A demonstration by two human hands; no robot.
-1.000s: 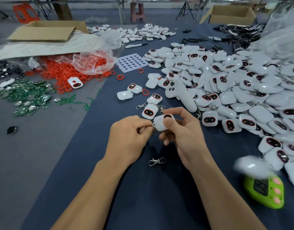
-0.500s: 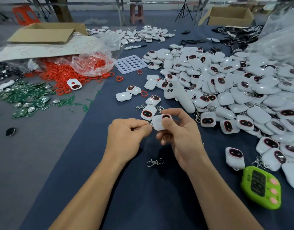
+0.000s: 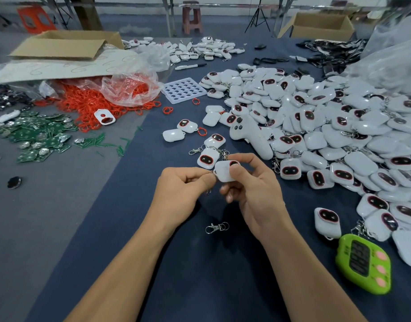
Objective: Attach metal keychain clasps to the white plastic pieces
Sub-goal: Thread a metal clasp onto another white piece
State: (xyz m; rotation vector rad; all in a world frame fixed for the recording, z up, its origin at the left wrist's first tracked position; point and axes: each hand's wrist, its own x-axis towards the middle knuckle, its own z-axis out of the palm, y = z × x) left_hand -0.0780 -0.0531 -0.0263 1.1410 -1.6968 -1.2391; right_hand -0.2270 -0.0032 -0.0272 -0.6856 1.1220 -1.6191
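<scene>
— Little has moved in half a second: your left hand (image 3: 183, 189) and right hand (image 3: 254, 196) stay at frame centre. The stray piece (image 3: 327, 223) that blurred past a second ago now lies still at lower right, just beside the timer (image 3: 362, 266).

— And the grip?

— Your right hand holds a white piece (image 3: 224, 174) at centre frame, above the cloth (image 3: 200, 275). The thumb lies across its face and the fingers curl behind. Your left hand is curled, thumb and forefinger pinching a clasp (image 3: 208, 192) at the piece's left edge. Most of the clasp is hidden; a bit of metal hangs below your fingers.

— What lies around you?

— A spare clasp (image 3: 217, 227) rests on the cloth just below your hands, between your wrists. The pile (image 3: 316, 126) of white pieces fills the right of the frame. Red rings (image 3: 90, 105) spill from a bag at upper left, with green boards (image 3: 37, 135) below them at the left edge.
</scene>
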